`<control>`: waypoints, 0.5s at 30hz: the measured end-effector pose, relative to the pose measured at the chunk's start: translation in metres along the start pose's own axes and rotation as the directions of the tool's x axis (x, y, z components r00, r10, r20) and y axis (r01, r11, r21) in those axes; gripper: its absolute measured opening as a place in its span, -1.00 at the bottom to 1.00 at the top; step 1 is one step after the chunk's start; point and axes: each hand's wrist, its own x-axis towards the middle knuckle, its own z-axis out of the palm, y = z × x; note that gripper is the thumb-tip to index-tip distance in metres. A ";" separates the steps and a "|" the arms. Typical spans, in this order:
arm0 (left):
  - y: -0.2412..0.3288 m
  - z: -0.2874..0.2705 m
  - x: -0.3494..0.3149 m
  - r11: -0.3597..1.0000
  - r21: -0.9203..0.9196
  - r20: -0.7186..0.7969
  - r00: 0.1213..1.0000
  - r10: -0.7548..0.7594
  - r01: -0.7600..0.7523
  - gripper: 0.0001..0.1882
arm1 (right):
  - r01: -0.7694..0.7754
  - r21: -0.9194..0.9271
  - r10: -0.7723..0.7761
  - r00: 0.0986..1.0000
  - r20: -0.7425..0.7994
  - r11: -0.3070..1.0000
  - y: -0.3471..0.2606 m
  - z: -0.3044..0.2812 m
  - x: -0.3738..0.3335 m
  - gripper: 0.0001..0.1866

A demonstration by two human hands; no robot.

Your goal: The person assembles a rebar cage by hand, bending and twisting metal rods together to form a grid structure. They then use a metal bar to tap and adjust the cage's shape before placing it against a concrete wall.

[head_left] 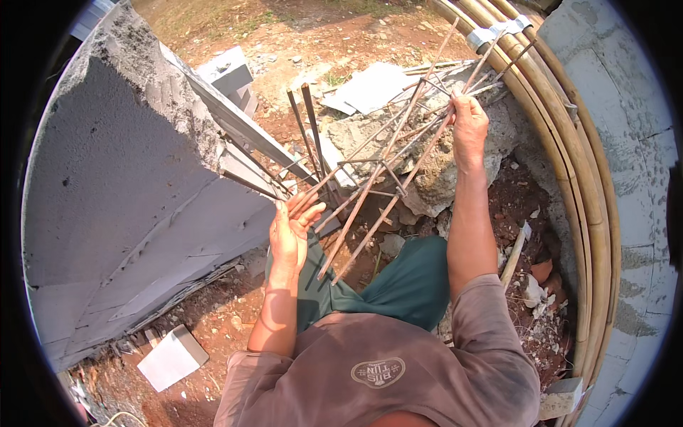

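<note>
A cage of rusty steel reinforcing bars (366,188), long rods tied with square stirrups, slants in front of me from near my knees up to the far right. My right hand (469,128) is closed around one of its rods near the far end. Palm up, my left hand (292,228) has its fingers apart beside the near end of another rod; whether they touch, I cannot tell. Just beyond the left hand, dark upright bars (311,128) stand by the wall's end.
A grey block wall (121,185) with a rough mortar top rises at left. Bamboo poles (562,142) curve along the right, beside another pale wall (644,213). A large rock (427,178) lies beneath the cage. A white block (172,358) rests on the red soil at lower left.
</note>
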 end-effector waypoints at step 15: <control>0.000 0.014 0.032 0.985 -0.073 -0.171 0.971 -0.165 0.154 -0.49 | 0.080 0.125 0.004 0.828 -0.561 0.989 -0.003 0.029 -0.002 -0.67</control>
